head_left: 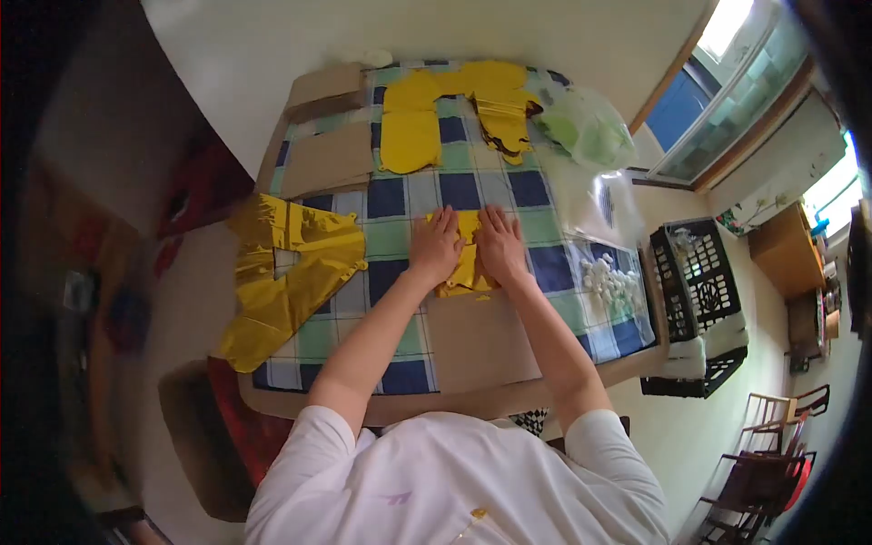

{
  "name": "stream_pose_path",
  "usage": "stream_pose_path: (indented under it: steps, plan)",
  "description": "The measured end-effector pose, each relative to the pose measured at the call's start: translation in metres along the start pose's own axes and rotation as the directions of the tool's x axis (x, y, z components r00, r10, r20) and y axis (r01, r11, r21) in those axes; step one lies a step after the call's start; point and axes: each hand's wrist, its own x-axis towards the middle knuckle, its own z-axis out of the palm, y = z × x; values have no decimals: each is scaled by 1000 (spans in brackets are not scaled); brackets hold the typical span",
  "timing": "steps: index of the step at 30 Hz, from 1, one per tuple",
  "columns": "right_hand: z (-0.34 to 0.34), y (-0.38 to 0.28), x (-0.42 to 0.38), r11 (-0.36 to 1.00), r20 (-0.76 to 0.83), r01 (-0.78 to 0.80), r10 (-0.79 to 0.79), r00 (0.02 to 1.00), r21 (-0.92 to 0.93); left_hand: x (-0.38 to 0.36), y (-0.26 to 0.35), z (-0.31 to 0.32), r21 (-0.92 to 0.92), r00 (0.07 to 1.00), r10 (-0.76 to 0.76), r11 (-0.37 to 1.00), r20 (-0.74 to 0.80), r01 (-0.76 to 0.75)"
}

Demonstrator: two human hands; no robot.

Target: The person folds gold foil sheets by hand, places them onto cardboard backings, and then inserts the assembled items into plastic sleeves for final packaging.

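Observation:
My left hand (437, 245) lies flat with outstretched fingers on the left side of a folded gold foil balloon (466, 270). On its right side rests my right hand (500, 243), also flat and open. Part of the folded foil is hidden beneath both palms. A flat brown cardboard sheet (481, 341) lies just below it, nearer my body. To the left, a large uninflated gold foil balloon (331, 247), shaped like a letter A, hangs partly over the table edge. More flat gold foil (411, 141) is spread at the far side, with a crumpled gold piece (502, 109) beside it.
A checked cloth (391, 195) covers the table. Cardboard sheets (327, 159) lie at the far left. On the right are a clear bag with green contents (586, 132) and a clear bag of small white pieces (613, 286). A black crate (695, 277) stands beyond the right edge.

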Motion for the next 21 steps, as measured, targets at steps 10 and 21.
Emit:
stream_pose_path:
  steps: [10,21]
  plan:
    - [4,-1,-5,998,-68,10,-7,998,56,-18,-34,0,-194,1000,-23,981,-3,22]
    - [-26,-13,-12,986,-105,46,-29,994,161,-151,44,-38,-160,805,584,808,101,-567]
